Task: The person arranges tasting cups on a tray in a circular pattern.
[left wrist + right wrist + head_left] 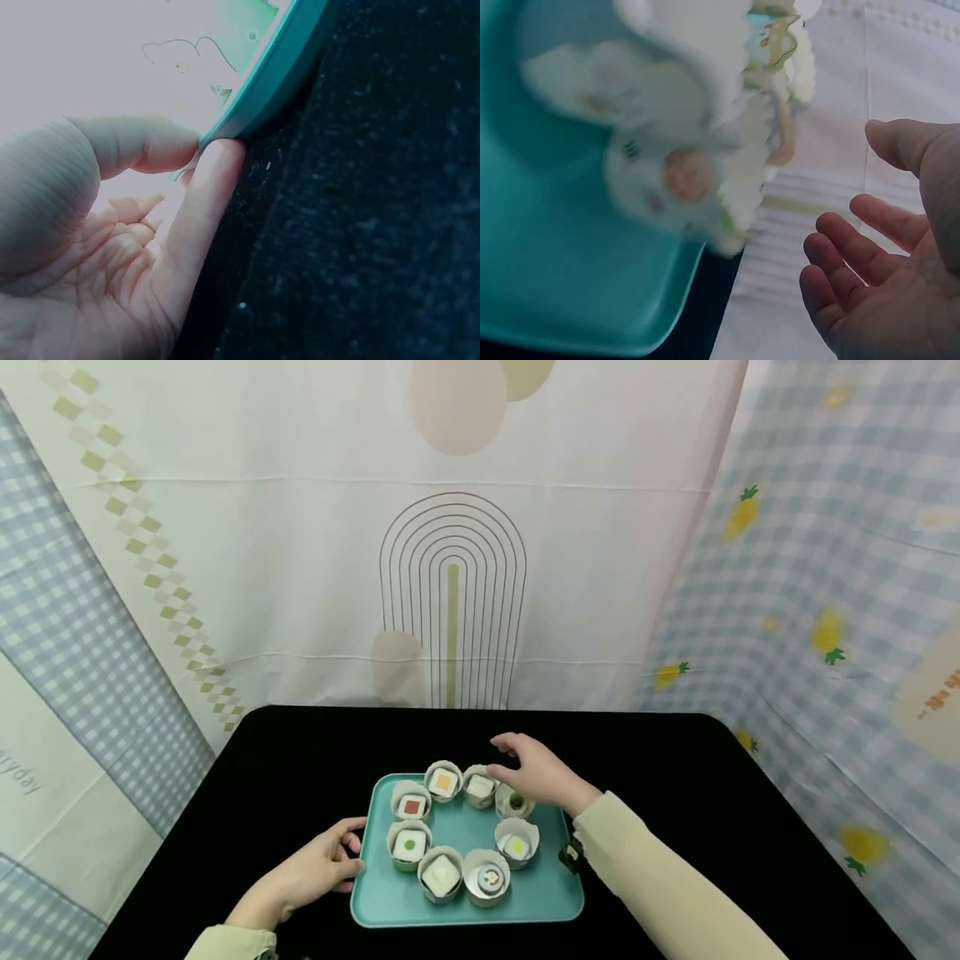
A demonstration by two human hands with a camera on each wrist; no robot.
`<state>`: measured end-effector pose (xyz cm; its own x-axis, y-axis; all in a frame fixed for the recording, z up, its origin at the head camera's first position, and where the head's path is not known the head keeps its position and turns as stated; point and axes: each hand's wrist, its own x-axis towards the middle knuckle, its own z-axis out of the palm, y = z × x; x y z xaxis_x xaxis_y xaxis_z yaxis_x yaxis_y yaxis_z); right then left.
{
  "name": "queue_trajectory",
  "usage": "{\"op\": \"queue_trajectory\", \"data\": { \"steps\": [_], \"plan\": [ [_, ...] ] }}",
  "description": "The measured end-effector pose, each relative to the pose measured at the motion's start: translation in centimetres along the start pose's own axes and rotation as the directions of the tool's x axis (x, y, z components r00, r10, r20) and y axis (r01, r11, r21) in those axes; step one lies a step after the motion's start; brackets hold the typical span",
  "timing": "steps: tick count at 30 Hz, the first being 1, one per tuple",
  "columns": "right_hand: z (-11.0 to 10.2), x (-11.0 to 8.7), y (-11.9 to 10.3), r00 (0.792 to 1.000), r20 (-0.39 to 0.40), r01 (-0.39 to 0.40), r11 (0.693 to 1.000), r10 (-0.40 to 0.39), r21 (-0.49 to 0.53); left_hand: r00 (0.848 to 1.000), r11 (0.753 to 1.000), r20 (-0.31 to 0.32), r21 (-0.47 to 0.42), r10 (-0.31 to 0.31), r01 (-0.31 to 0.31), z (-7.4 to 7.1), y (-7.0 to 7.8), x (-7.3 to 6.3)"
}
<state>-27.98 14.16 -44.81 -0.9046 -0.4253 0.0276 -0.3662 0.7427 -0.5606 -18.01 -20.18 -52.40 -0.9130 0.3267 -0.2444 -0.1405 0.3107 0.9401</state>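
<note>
A teal tray (471, 828) bears a ring of several paper cups (485, 893), each with a small sushi-like piece inside. The tops show an orange square (444, 782), a red square (412, 807), a green dot (409, 845) and a yellow mark (517, 846). At the left side, my left hand (318, 864) pinches the tray's rim (262, 82) between thumb and finger. Over the back-right cups, my right hand (543, 772) hangs with spread fingers and holds nothing. It partly covers the cup with a dark green centre (516, 802). Printed cup walls (679, 172) look blurred in the right wrist view.
A black tabletop (315, 760) lies under the tray. Behind it hangs a white patterned curtain (315, 568), with checked cloth (780, 635) along the right side and more checked cloth (82, 585) on the left. A small black device (572, 857) sits at the right wrist.
</note>
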Motion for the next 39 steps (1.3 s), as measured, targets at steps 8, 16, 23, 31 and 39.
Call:
{"op": "queue_trajectory", "data": {
  "steps": [8,16,23,31,39],
  "plan": [
    [0.9,0.0,0.4,0.999,0.041,-0.009,1.0,0.008,0.006,1.0,1.0,-0.026,0.001,-0.008,0.008,-1.0,-0.2,-0.5],
    [2.3,2.9,-4.0,0.974,0.201,0.14,0.976,-0.104,-0.17,1.0,1.0,-0.014,-0.011,-0.001,0.001,-0.7,-0.1,-0.7],
    [3.2,3.5,-5.0,0.968,0.215,0.183,0.947,-0.127,-0.264,1.0,1.0,0.004,-0.03,0.01,-0.01,0.2,0.0,-0.5],
    [3.6,3.6,-5.0,0.971,0.205,0.178,0.941,-0.121,-0.289,1.0,1.0,-0.013,-0.015,-0.002,0.001,0.1,0.1,-0.4],
    [3.9,3.4,-4.6,0.973,0.207,0.162,0.948,-0.107,-0.274,1.0,1.0,-0.025,-0.005,0.0,0.0,0.2,0.0,-0.5]
  ]
}}
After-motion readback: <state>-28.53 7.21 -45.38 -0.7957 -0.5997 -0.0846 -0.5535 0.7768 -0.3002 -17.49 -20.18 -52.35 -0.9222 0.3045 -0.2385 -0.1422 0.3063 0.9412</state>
